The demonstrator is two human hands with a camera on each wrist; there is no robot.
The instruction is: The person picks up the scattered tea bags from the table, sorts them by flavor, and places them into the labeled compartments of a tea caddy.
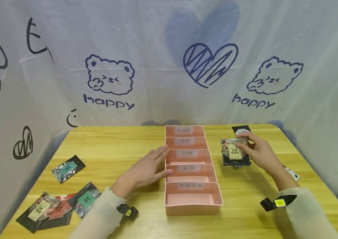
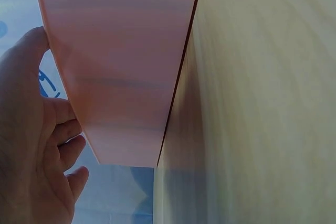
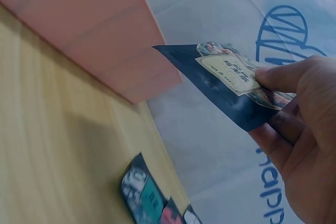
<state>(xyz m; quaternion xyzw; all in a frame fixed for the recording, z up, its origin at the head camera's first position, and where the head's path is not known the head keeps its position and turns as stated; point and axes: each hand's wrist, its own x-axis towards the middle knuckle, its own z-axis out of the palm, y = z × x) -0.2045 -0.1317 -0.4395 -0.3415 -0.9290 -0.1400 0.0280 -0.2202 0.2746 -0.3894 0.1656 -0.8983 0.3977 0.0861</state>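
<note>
My right hand (image 1: 260,156) pinches a black tea sachet (image 1: 228,162) with a cream label and a picture of food on it, thumb on top and fingers beneath. In the right wrist view the sachet (image 3: 210,85) hangs tilted in the air above the table. A long pink divided box (image 1: 193,210) stands mid-table, its several compartments each tagged with a white paper label. Across the box's left rim, the fingertips and thumb of my left hand (image 1: 145,170) rest with fingers nearly straight. The left wrist view shows that hand (image 2: 26,124) along the box's upper edge.
At the left lie a teal-labelled sachet (image 1: 68,168) and, nearer, another teal one (image 1: 86,199), overlapping a red one (image 1: 59,214) and a cream one (image 1: 40,210). More sachets (image 1: 241,128) lie around my right hand, one (image 1: 292,173) partly under the forearm. A printed curtain (image 1: 157,83) backs the table.
</note>
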